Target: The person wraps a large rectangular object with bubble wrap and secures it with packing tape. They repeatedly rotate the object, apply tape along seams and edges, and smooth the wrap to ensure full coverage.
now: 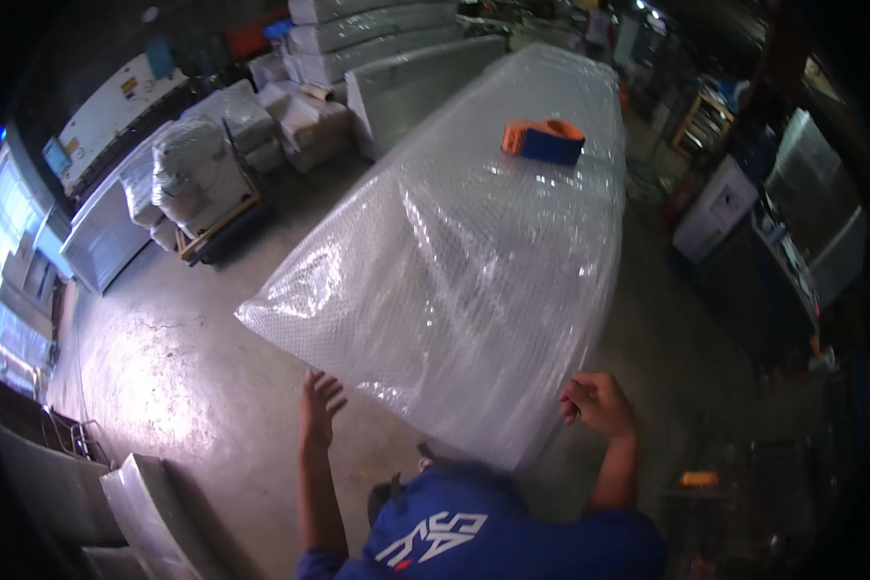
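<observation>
My blue shirt (551, 546), with white print, fills the bottom edge, and both my bare forearms reach forward from it. My left hand (321, 408) is open, fingers spread and apart, gripping nothing; it is right by the near left edge of the bundle (454, 309), and I cannot tell whether a fingertip touches it. My right hand (597, 404) is at the near right edge, its fingers curled in together; I cannot tell whether they pinch any of the wrap.

The bundle lies in front of me, between and beyond my hands: long, flat-topped, covered in shiny clear bubble wrap (304, 304). One corner pokes out to the left in a point. Toward its far end, on top, rests an orange and dark blue tool (543, 142), loop-shaped.

Low on the left, pale panels (150, 507) lean near a grey concrete floor (164, 358) that catches bright light. Low on the right is a small yellow thing (699, 478) in shadow. Farther off, to the left, wrapped goods (203, 169) sit on a wooden dolly (220, 230); to the right is a white box (717, 208). At the back, wrapped slabs (358, 39) are stacked high.
</observation>
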The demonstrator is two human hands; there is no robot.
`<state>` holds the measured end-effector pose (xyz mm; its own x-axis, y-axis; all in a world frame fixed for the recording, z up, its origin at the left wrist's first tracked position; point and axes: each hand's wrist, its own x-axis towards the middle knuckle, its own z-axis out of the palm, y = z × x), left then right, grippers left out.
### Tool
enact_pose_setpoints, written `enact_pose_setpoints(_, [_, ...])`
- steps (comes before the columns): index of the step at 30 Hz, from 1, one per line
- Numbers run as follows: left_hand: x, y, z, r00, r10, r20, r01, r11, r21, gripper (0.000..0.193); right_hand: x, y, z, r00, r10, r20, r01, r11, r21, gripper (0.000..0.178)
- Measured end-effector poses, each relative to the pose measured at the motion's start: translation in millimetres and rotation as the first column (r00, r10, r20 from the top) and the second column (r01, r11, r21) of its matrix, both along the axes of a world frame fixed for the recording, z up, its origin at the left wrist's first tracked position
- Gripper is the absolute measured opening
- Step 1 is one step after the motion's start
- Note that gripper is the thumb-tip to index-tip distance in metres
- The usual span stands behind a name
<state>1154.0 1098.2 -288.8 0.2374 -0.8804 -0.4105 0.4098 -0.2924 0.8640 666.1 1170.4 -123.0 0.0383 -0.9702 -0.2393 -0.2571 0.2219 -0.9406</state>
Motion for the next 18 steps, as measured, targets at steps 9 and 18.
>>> enact_pose_setpoints(9, [55.9,-86.6,-23.8,0.919,-0.391,-0.055,0.385,0.918,-0.097,0.071,145.5,80.3,-90.1,0.627,-0.613,-0.480,0.646,0.754,-0.120,0.059])
enact_pose_setpoints(18, [100.7,-110.1,-38.7,0.770,-0.633,0.077,0.629,0.734,-0.257,0.037,252.1,53.4,-182.1,0.149,-0.976,-0.162,0.854,0.209,-0.476,0.043])
